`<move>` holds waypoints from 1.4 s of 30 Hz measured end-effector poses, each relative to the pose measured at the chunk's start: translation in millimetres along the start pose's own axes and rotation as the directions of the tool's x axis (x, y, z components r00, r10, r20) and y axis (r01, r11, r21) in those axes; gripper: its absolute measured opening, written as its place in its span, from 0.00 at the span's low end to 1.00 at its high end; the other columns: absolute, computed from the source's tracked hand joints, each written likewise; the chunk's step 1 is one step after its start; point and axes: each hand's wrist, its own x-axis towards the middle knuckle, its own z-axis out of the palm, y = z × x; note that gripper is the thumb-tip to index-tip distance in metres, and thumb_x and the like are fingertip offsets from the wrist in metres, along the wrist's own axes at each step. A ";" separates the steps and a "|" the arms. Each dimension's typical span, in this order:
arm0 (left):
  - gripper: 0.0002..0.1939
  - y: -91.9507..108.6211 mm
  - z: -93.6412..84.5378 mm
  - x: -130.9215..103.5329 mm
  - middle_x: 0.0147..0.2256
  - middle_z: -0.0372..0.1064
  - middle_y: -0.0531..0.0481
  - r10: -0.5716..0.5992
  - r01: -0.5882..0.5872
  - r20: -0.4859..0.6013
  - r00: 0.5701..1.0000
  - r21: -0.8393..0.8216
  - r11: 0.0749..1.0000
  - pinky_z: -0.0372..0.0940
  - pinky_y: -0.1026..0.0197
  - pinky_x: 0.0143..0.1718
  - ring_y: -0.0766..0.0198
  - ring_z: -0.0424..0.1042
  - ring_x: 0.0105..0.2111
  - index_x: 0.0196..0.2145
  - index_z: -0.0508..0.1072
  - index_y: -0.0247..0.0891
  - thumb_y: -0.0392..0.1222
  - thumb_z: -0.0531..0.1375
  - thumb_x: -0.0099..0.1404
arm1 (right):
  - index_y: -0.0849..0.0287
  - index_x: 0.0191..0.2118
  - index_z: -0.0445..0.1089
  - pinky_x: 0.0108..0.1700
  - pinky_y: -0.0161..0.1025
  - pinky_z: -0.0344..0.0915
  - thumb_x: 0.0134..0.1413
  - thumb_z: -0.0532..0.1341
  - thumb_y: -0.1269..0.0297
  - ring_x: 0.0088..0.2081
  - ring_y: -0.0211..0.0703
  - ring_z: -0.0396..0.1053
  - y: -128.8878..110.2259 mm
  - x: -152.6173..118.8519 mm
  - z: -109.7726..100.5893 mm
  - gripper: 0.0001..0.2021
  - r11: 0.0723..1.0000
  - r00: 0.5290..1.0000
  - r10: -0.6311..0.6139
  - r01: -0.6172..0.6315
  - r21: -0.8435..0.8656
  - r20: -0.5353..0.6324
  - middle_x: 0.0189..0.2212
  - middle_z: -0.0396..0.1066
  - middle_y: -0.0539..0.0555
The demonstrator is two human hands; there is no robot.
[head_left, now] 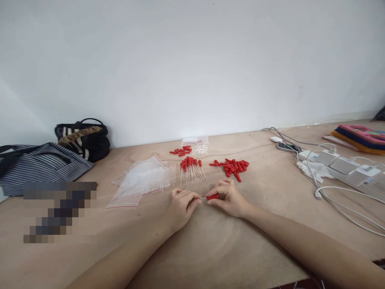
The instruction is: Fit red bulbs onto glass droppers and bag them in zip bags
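Left fingers (192,196) pinch clear tube (203,198), right fingers (217,190) pinch red bulb (213,196) at its end; seating unclear | Joined: bulb-topped tubes (188,161), 11 o'clock from hands | Unjoined: bare tubes (163,179), 10 o'clock; loose bulbs (237,177), 1 o'clock

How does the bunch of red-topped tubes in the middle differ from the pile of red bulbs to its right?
The red-topped tubes have thin, clear stems; the loose red bulbs show none. The tubes lie fanned, stems mostly toward the person; the bulbs are jumbled, pointing various ways. Both are red and rest on the table.
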 end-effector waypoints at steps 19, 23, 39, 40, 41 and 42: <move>0.13 5.7 -6.1 2.4 0.23 0.70 0.55 -0.057 0.058 0.020 0.998 -0.033 0.998 0.53 0.59 0.36 0.66 0.67 0.25 0.29 0.71 0.40 0.42 0.49 0.65 | 0.54 0.33 0.72 0.49 0.51 0.50 0.42 0.64 0.55 0.34 0.42 0.66 -4.0 3.7 2.0 0.12 0.984 0.995 0.087 -0.078 0.157 -0.053 0.27 0.73 0.51; 0.14 7.0 -6.9 3.8 0.21 0.69 0.56 -0.063 0.065 0.031 0.998 -0.084 0.994 0.54 0.59 0.36 0.67 0.67 0.24 0.29 0.71 0.40 0.43 0.48 0.65 | 0.58 0.32 0.72 0.41 0.42 0.61 0.44 0.61 0.53 0.33 0.41 0.66 -3.1 3.7 -0.5 0.14 0.933 0.992 0.116 -0.094 0.347 -0.044 0.28 0.71 0.53; 0.07 -22.6 -17.3 3.0 0.27 0.70 0.52 -0.295 0.334 -0.235 0.926 0.148 0.931 0.51 0.53 0.39 0.59 0.66 0.32 0.27 0.70 0.40 0.41 0.54 0.59 | 0.58 0.43 0.67 0.46 0.45 0.56 0.49 0.58 0.60 0.40 0.45 0.68 40.8 112.5 -34.1 0.14 0.880 0.897 0.439 -0.441 -0.176 -0.054 0.34 0.73 0.53; 0.06 -25.0 -18.0 3.0 0.27 0.70 0.52 -0.307 0.352 -0.246 0.919 0.167 0.921 0.51 0.53 0.39 0.59 0.66 0.33 0.27 0.70 0.40 0.40 0.55 0.58 | 0.58 0.43 0.67 0.48 0.48 0.53 0.48 0.58 0.60 0.41 0.47 0.67 42.1 115.6 -29.2 0.15 0.869 0.894 0.443 -0.445 -0.217 -0.064 0.34 0.73 0.54; 0.05 -27.3 -18.7 3.1 0.27 0.70 0.52 -0.322 0.373 -0.254 0.912 0.187 0.909 0.50 0.53 0.39 0.58 0.66 0.34 0.27 0.70 0.40 0.40 0.55 0.57 | 0.58 0.43 0.66 0.49 0.51 0.50 0.48 0.58 0.60 0.42 0.48 0.66 43.4 117.8 -24.2 0.16 0.856 0.891 0.447 -0.450 -0.253 -0.073 0.34 0.73 0.54; 0.05 -29.3 -19.5 3.3 0.28 0.70 0.52 -0.340 0.395 -0.258 0.904 0.206 0.895 0.50 0.52 0.39 0.58 0.66 0.34 0.27 0.70 0.41 0.39 0.55 0.57 | 0.59 0.44 0.66 0.50 0.52 0.48 0.48 0.58 0.59 0.43 0.49 0.66 44.5 119.1 -19.2 0.17 0.844 0.888 0.452 -0.455 -0.284 -0.081 0.34 0.73 0.54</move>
